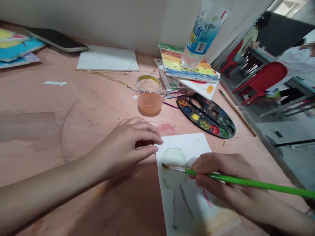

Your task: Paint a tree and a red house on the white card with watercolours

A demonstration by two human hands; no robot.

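A white sheet [182, 144] bears pale green patches, two grey strokes, a pink stroke and a yellowish lower part. My right hand [221, 177] is closed around a green paintbrush [236, 180], whose dark bristle tip is over the green patch on the sheet. My left hand [137, 137] rests on the table with its fingers stretched out and a gap below the index finger. Its fingertips touch the sheet's upper left edge. Beyond the sheet lies a black paint palette [206, 116] with several colours. A clear jar [150, 98] of orange-brown water stands behind my left hand.
A plastic bottle [203, 36] stands on stacked painted canvases [169, 62]. Along the wall lie a phone [56, 39], a blank white canvas [108, 58] and gold wires [110, 78]. Past the table's right edge are red chairs [268, 77] and seated people.
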